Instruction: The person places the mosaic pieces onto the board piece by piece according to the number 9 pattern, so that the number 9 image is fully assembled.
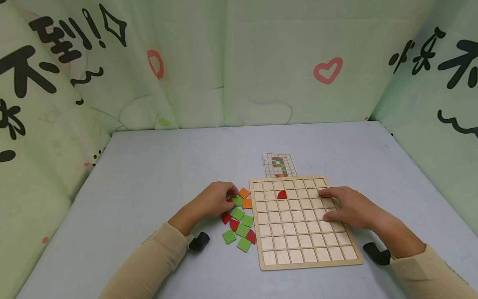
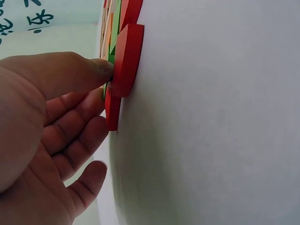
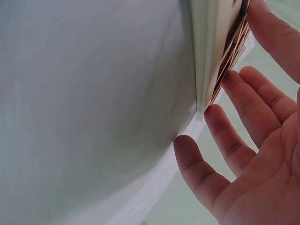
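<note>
My left hand (image 1: 218, 198) has bent fingers and thumb at the tile pile's upper left, touching or just beside a green square tile (image 1: 237, 201) and a red quarter-circle tile (image 2: 112, 110). Whether it pinches one is unclear. In the left wrist view the thumb tip lies against the tiles; another red tile (image 2: 129, 61) is nearer the camera. A wooden grid board (image 1: 304, 229) lies flat, one red quarter-circle tile (image 1: 282, 194) in an upper-left cell. My right hand (image 1: 352, 207) rests over the board's right edge, fingers fairly straight, as the right wrist view also shows.
Several green, red and orange tiles (image 1: 244, 193) lie loose along the board's left side. Behind the board, a pattern card (image 1: 267, 166) shows a coloured figure on a grid. The white table (image 1: 168, 166) is surrounded by pale green printed curtains (image 1: 257, 50).
</note>
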Demonstrator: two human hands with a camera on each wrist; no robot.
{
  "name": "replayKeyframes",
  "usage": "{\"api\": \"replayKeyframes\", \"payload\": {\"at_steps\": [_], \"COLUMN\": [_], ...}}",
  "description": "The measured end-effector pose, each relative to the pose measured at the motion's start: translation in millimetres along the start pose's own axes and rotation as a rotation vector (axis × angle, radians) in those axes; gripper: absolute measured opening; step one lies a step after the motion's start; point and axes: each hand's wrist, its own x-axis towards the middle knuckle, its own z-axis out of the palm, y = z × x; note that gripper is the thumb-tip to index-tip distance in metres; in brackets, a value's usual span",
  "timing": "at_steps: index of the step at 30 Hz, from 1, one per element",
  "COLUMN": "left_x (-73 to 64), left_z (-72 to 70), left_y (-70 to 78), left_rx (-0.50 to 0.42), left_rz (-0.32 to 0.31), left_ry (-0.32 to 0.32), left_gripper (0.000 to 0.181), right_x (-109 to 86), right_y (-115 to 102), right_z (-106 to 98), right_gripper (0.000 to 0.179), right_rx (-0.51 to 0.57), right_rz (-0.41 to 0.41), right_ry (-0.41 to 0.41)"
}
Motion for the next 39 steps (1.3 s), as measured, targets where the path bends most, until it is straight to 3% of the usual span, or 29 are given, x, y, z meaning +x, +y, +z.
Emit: {"api": "replayKeyframes", "payload": {"at_steps": [19,33,39], "left_x": [0.9,1.9,3.1], "left_z": [-4.1,-7.4,-6.5], "left_y": [4.0,16.1,20.4], "left_rx": [-0.017,-0.056,-0.042], "left_rz": [-0.018,0.026,0.063], "left_ry": [-0.005,-0.048,-0.037], "left_gripper": [0.024,0.026,0.025], "right_x": [0.7,1.3,1.2], "right_y": [0.5,0.1,-0.1], "right_z": [-0.1,-0.6,0.0], "right_gripper": [0.070,0.070,0.070], "right_rx": [-0.006,-0.009,-0.009], "right_rz": [0.004,0.007,0.010], "right_ry": [-0.001,-0.003,-0.006]}}
